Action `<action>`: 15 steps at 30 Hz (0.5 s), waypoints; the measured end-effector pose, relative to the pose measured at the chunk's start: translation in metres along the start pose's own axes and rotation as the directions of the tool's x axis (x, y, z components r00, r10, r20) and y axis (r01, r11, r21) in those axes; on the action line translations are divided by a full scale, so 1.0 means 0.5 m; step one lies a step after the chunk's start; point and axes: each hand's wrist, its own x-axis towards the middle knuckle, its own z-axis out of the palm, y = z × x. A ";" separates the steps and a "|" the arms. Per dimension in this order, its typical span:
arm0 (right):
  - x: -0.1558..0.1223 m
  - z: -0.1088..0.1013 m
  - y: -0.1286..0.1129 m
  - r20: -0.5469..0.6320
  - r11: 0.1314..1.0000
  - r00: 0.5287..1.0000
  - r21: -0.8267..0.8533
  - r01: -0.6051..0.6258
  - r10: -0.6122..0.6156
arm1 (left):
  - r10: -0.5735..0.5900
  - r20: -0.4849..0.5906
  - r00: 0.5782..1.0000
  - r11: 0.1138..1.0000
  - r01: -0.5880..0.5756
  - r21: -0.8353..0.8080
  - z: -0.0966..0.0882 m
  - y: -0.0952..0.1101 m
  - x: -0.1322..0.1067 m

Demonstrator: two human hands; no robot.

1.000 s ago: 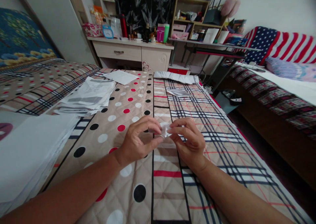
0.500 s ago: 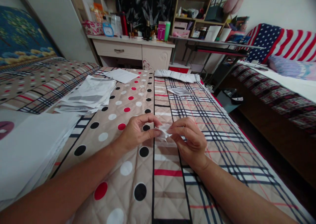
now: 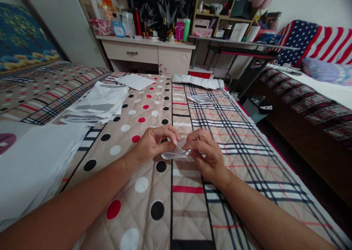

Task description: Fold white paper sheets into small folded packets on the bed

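A small, thin, whitish plastic-like piece (image 3: 177, 154) is stretched between my two hands over the middle of the bed. It looks partly see-through, and whether it is a bag or a sheet I cannot tell. My left hand (image 3: 159, 141) pinches its upper left part between thumb and fingers. On the other side, my right hand (image 3: 207, 152) grips its right end with bent fingers. Beyond the hands, a similar pale flat piece (image 3: 200, 99) lies on the checked part of the bedcover (image 3: 189, 206).
To the left lie a stack of printed papers (image 3: 95, 101), a larger pile of white sheets (image 3: 41, 158) and a loose white sheet (image 3: 134, 82). A long, crinkled white bundle (image 3: 198, 82) rests at the bed's far edge. A dresser (image 3: 143, 53) stands behind.
The whitish piece has spread out wider and now shows below my left fingers. My right hand has shifted slightly left. The view has tilted a little downward.
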 end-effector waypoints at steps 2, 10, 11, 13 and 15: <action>0.001 0.001 0.001 0.022 1.000 1.000 0.019 0.014 -0.014 | -0.022 -0.004 1.000 1.000 0.022 -0.022 0.002 0.001 0.000; -0.001 0.009 0.005 0.017 0.990 1.000 0.140 0.004 -0.006 | -0.312 0.066 0.948 0.944 0.317 -0.089 0.008 0.003 0.001; -0.002 0.010 0.004 0.004 0.990 1.000 0.143 -0.023 0.022 | -0.332 0.076 0.940 0.935 0.339 -0.105 0.009 0.003 0.002; -0.002 0.011 0.000 -0.003 0.989 0.999 0.136 -0.052 0.053 | -0.352 0.088 0.932 0.921 0.362 -0.142 0.010 0.003 0.003; -0.002 0.012 -0.004 0.008 0.992 0.999 0.123 -0.033 0.032 | -0.350 0.079 0.933 0.920 0.358 -0.156 0.012 0.001 0.004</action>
